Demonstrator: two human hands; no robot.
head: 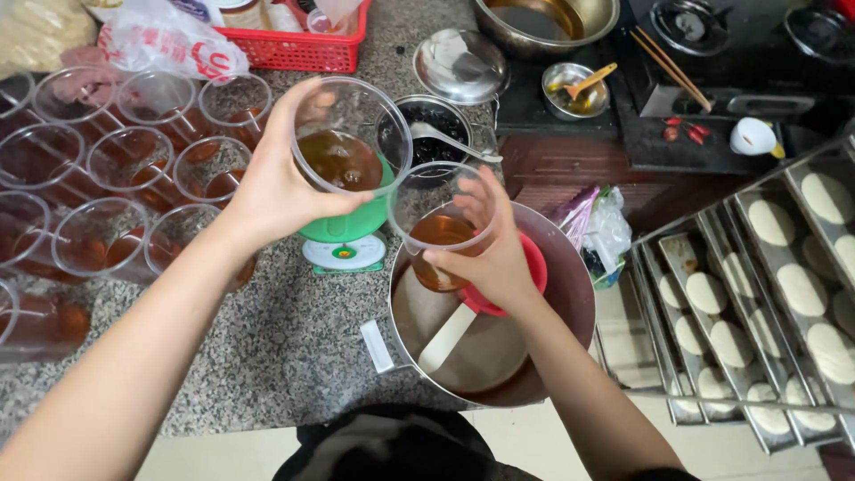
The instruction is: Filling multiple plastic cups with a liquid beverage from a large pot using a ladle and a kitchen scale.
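Head view: the left hand (pixel 267 183) grips a clear plastic cup (pixel 349 138) of amber liquid by its rim and side, tilted, above the green kitchen scale (pixel 346 240) near the middle of the granite counter (pixel 276 347). The right hand (pixel 494 258) clasps a second clear cup (pixel 443 223), also holding amber liquid, over the large steel pot (pixel 570 294) at the counter's front right edge. A red ladle (pixel 481 307) rests in the pot. Filled cups (pixel 134 160) crowd the counter's left side. A red basket (pixel 303 44) sits at the back edge.
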